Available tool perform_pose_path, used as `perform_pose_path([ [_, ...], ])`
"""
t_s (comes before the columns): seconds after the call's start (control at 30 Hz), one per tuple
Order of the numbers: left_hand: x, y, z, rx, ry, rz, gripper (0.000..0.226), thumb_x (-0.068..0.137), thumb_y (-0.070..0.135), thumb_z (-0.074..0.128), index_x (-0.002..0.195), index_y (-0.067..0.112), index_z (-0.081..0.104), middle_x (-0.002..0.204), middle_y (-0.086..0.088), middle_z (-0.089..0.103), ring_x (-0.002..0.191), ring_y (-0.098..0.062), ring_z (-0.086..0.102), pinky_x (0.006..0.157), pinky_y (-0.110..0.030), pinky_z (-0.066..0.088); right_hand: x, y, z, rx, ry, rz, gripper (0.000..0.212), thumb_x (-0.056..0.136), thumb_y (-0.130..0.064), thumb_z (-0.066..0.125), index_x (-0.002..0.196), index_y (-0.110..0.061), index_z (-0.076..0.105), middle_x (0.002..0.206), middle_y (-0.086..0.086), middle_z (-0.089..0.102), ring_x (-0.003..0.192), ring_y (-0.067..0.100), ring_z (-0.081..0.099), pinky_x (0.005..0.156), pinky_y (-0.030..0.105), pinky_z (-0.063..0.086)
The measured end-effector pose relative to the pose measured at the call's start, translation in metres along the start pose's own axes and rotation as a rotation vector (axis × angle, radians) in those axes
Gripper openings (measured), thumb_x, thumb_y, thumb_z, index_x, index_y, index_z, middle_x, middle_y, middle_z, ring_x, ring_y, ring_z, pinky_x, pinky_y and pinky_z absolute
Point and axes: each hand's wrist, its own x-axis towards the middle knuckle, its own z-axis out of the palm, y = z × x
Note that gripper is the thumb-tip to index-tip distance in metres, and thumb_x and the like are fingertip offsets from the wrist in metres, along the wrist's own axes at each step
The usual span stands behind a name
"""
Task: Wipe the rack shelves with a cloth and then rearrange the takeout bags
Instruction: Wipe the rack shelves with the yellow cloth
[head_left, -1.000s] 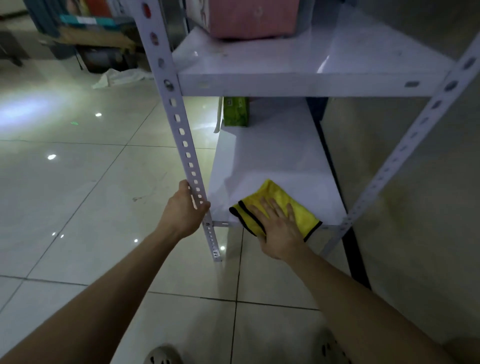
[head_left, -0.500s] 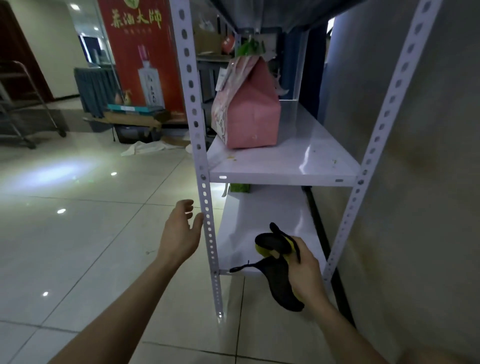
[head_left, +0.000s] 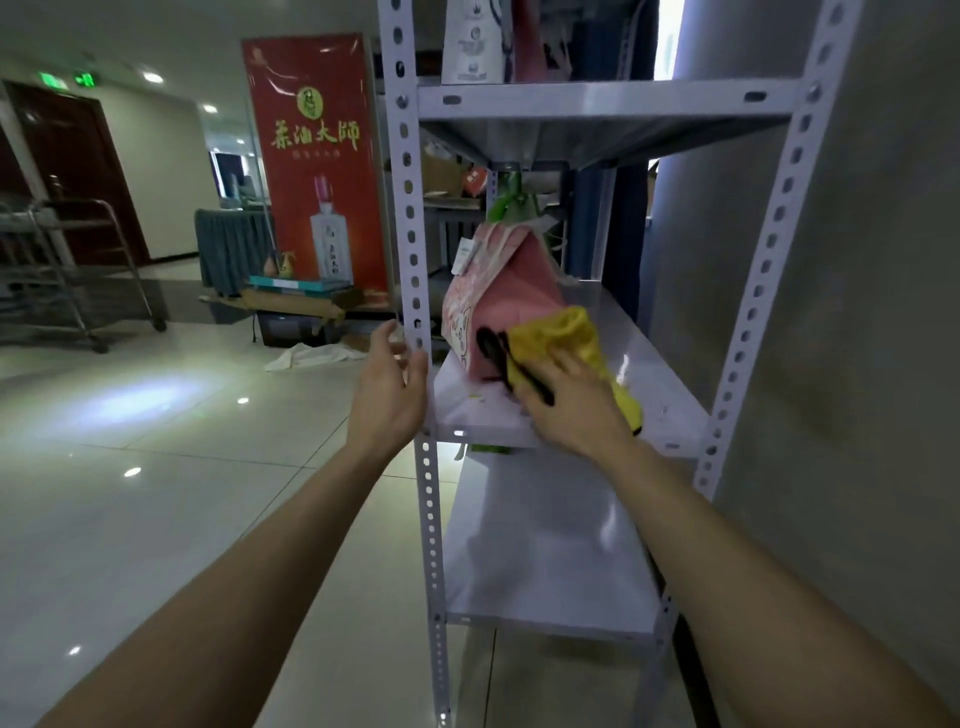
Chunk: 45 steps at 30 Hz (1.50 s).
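Observation:
A white metal rack stands against the wall on my right. My right hand holds a yellow cloth with black trim over the front of the middle shelf, right beside a pink takeout bag standing there. My left hand is open at the rack's front left post, fingers close to it. A white bag and a dark red one stand on the upper shelf. The bottom shelf is bare in front, with a green item peeking out at its back.
A tall red banner stands beyond the rack, with boxes and a white rag on the glossy tiled floor at its foot. A metal trolley is at the far left. A grey wall closes the right side.
My right hand lifted the cloth off the bottom shelf and carried it up to the middle shelf beside the pink bag. My left hand let go of the post low down and rose along it.

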Motion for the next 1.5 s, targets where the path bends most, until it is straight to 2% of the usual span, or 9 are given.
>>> perform_pose_path([
  [0.07,0.013,0.006,0.005,-0.003,-0.006,0.009,0.062,0.112,0.046,0.048,0.166,0.027,0.023,0.149,0.001,0.061,0.13,-0.022,0.064,0.107,-0.055,0.056,0.0,0.024,0.028,-0.188,-0.324,0.076,0.065,0.103,-0.072,0.034,0.162,-0.044,0.036,0.171,0.005,0.029,0.158,0.029,0.024,0.127,0.06,0.014],
  [0.17,0.031,0.006,0.017,0.038,-0.022,0.064,0.069,0.112,0.043,0.051,0.167,0.032,0.011,0.157,-0.002,0.056,0.132,-0.028,0.064,0.105,-0.053,0.056,0.018,0.039,0.036,-0.211,-0.253,0.056,0.08,0.094,-0.086,0.015,0.162,-0.047,0.031,0.172,-0.001,0.031,0.158,0.027,0.024,0.125,0.058,0.018],
  [0.33,0.042,-0.015,0.035,0.131,0.048,0.09,0.074,0.111,0.033,0.056,0.164,0.037,0.005,0.119,0.005,0.068,0.082,-0.022,0.07,0.06,-0.033,0.051,0.033,0.042,0.052,-0.227,-0.34,0.034,0.067,0.104,-0.074,0.013,0.165,-0.049,0.022,0.177,-0.007,0.017,0.163,0.018,0.011,0.13,0.057,-0.002],
  [0.5,0.039,-0.019,0.038,0.165,0.102,0.105,0.073,0.11,0.027,0.057,0.159,0.042,0.005,0.109,0.007,0.065,0.068,0.004,0.054,0.053,-0.023,0.036,0.049,-0.004,0.09,-0.181,-0.277,-0.122,0.058,0.108,-0.065,0.018,0.163,-0.049,0.028,0.174,-0.01,0.026,0.161,0.018,0.02,0.129,0.057,0.006],
  [0.77,0.036,-0.013,0.038,0.19,0.055,0.086,0.078,0.112,0.029,0.054,0.169,0.029,0.001,0.134,-0.014,0.07,0.098,-0.034,0.073,0.072,-0.038,0.049,0.042,-0.025,0.092,-0.159,-0.281,-0.143,0.053,0.11,-0.058,0.024,0.162,-0.048,0.03,0.171,-0.009,0.03,0.159,0.02,0.024,0.128,0.059,0.009],
  [1.13,0.035,-0.008,0.037,0.175,0.036,0.031,0.077,0.112,0.028,0.053,0.168,0.034,-0.001,0.136,-0.013,0.069,0.101,-0.032,0.072,0.074,-0.037,0.046,0.044,-0.019,0.086,-0.204,-0.308,0.046,0.057,0.109,-0.059,0.018,0.164,-0.047,0.026,0.174,-0.001,0.024,0.159,0.027,0.02,0.127,0.063,0.006],
  [1.3,0.035,-0.004,0.035,0.187,0.025,0.001,0.08,0.112,0.024,0.053,0.171,0.026,-0.001,0.11,-0.009,0.07,0.09,-0.026,0.07,0.069,-0.036,0.045,0.043,-0.024,0.091,-0.18,-0.284,0.031,0.056,0.11,-0.058,0.02,0.163,-0.046,0.03,0.174,-0.003,0.025,0.159,0.026,0.021,0.127,0.063,0.006],
  [1.4,0.031,0.006,0.034,0.127,-0.018,-0.038,0.077,0.113,0.019,0.051,0.171,0.024,0.002,0.132,-0.015,0.069,0.115,-0.032,0.072,0.082,-0.041,0.051,0.019,0.005,0.068,-0.178,-0.257,0.082,0.056,0.109,-0.058,0.02,0.162,-0.046,0.032,0.172,-0.003,0.03,0.158,0.025,0.024,0.127,0.062,0.007],
  [1.5,0.013,0.016,0.038,0.35,0.21,0.052,0.068,0.106,0.014,0.059,0.166,0.015,0.028,0.155,-0.017,0.051,0.141,-0.035,0.053,0.111,-0.052,0.048,-0.006,0.048,0.036,-0.18,-0.253,0.184,0.057,0.108,-0.059,0.018,0.162,-0.045,0.033,0.172,-0.004,0.029,0.158,0.024,0.022,0.128,0.061,0.005],
])
